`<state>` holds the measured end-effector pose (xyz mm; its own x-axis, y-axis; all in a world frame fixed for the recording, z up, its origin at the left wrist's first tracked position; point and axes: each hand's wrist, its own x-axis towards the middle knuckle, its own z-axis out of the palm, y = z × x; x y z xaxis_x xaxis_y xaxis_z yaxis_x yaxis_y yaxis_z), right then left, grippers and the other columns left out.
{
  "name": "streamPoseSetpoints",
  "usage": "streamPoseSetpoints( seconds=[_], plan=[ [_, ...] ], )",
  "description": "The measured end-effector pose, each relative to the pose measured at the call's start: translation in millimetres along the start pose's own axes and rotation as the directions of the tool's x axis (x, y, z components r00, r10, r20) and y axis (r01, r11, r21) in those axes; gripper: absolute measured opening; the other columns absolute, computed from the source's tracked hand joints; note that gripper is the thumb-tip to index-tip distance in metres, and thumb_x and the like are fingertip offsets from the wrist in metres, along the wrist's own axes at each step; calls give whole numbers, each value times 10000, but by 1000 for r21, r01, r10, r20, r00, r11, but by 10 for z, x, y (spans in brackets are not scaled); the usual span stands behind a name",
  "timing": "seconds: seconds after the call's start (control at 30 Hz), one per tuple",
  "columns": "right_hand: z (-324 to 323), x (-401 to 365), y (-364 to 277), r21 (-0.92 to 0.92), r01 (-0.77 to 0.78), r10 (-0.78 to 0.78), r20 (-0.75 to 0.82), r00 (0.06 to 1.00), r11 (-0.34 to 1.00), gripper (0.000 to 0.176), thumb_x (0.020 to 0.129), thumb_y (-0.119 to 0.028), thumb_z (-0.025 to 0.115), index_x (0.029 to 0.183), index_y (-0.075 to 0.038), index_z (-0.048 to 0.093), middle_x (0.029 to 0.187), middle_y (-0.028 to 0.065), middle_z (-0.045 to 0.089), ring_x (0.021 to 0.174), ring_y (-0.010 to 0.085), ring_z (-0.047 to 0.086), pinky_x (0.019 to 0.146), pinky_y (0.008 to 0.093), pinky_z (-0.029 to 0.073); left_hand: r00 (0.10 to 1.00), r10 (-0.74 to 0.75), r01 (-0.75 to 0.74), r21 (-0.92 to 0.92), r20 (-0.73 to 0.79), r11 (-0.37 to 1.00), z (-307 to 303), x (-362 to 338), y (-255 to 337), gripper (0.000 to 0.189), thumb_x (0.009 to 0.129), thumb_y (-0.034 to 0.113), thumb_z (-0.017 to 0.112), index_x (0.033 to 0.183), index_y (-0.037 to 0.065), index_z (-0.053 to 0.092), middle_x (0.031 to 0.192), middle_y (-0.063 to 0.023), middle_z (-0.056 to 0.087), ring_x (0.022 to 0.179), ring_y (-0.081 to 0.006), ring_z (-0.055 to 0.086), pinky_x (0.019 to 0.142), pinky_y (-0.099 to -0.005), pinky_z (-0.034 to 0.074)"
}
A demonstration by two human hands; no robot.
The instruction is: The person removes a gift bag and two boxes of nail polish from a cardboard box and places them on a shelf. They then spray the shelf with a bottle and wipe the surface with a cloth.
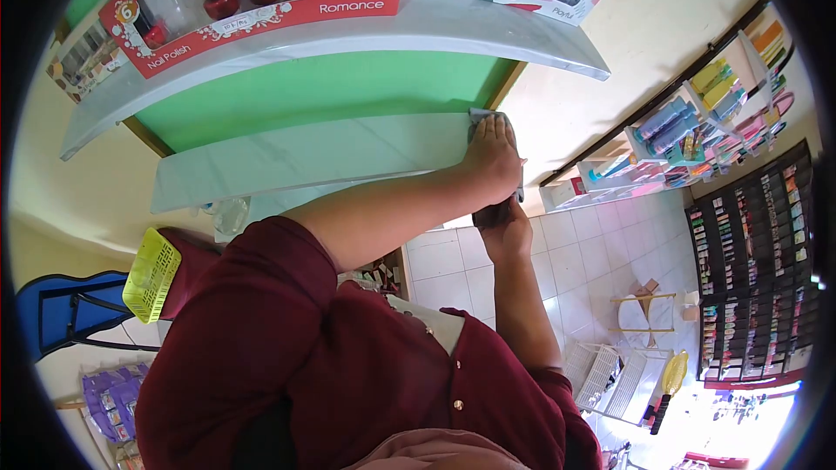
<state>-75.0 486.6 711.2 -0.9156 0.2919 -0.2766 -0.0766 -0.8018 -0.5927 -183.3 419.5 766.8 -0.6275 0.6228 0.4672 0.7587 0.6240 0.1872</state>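
1. Head view: the left hand lies flat, fingers straight and together, pressing a grey cloth onto the right end of a pale shelf.
2. One edge of the cloth shows past the fingertips. The rest runs under the palm and hangs over the shelf's end.
3. Just below, the right hand meets the hanging part. Its fingers seem closed round the cloth, though the left hand hides much of the grip.
4. I judge the cloth light, soft and limp. It will fold and bunch under any push, and it will not hold a shape on its own.
5. On the smooth shelf it should slide easily, so a flat palm with spread pressure is likely to steer it better than a pinch.
6. To lift it, the bunched part at the shelf's end looks the surest place, since there is bulk there to close the fingers on.
7. Nothing about it looks fragile. The risk, as I read it, is that a loose corner slips out from under the palm.
8. Farther off, a top shelf carries a red polish box, well apart from both hands. A yellow basket sits near left.
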Motion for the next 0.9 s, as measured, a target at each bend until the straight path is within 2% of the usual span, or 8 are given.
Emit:
streamPoseSetpoints(
  seconds=[0.27, 0.4, 0.43, 0.5, 0.57, 0.67, 0.8, 0.9],
  plan=[
    [-210, -79, 102, 157, 1, -6, 35, 999, 988, 452, 1048, -272, 276, 1413, -46, 416, 1409, 118, 504, 1300, 283, 481, 1125, 448, 356, 872, 482, -489, 113, 85, 865, 1, 33, -57, 277, 927, 254, 546, 862, 55, 727, 851, -138, 714, 957, -330, 660, 942, -434, 448],
    [-739, -356, 242, 56, 26, -29, 59, 998, 998, 402, 1020, -343, 379, 1227, -46, 553, 1174, 95, 620, 1083, 223, 599, 934, 414, 491, 845, 510, -377, -495, 162, 783, -219, -563, 228, 218, 925, 252, 571, 839, 99, 700, 817, -131, 703, 757, -327, 688, 684, -443, 525],
    [-820, -531, 192, -704, 4, 62, 68, 996, 710, 415, 996, -318, 433, 1280, -29, 523, 1187, 97, 621, 1069, 216, 603, 916, 375, 490, 876, 435, -253, -569, 209, 783, -301, -698, 257, 226, 937, 259, 568, 865, 81, 688, 831, -141, 705, 780, -344, 687, 699, -454, 522],
    [-893, -706, 97, -999, 3, 127, -2, 992, -39, 456, 973, -293, 487, 1333, -13, 493, 1199, 99, 621, 1056, 209, 607, 898, 337, 488, 887, 295, 3, -645, 354, 765, -347, -874, 180, 315, 949, 329, 594, 964, 23, 668, 872, -169, 708, 827, -351, 688, 731, -447, 519],
    [-927, -832, 39, -558, -434, 488, -60, 871, 707, 464, 859, -271, 703, 1218, -21, 547, 1034, 81, 654, 925, 174, 634, 707, 326, 541, 839, 280, 95, -632, 467, 769, -645, -955, -39, 292, 923, 303, 636, 980, 19, 673, 891, -176, 705, 834, -331, 687, 744, -429, 521],
    [-967, -955, -203, -664, -435, 548, -45, 835, 609, 502, 799, -113, 743, 1244, -21, 530, 1008, 67, 662, 906, 168, 635, 756, 319, 536, 755, 333, 128, -624, 565, 771, -954, -968, -422, 242, 854, 217, 717, 997, 23, 687, 934, -172, 699, 854, -294, 680, 765, -393, 522],
    [-381, -990, -769, -887, 77, 142, 158, 977, 456, 462, 786, 30, 702, 1221, -14, 551, 995, 71, 669, 908, 152, 621, 794, 302, 502, 947, 307, -161, -690, 92, 705, -1383, -673, -669, 253, 766, 14, 722, 1010, 79, 701, 976, -109, 689, 878, -266, 669, 760, -359, 527],
    [201, -816, -954, -913, 397, -473, 390, 790, -90, 280, 798, 55, 665, 1067, -19, 636, 927, 89, 670, 900, 200, 655, 803, 333, 514, 932, 255, -346, -420, -258, 839, -1649, -473, -809, 183, 790, -12, 674, 948, 80, 678, 946, -101, 664, 888, -306, 656, 800, -379, 516]
  ],
)
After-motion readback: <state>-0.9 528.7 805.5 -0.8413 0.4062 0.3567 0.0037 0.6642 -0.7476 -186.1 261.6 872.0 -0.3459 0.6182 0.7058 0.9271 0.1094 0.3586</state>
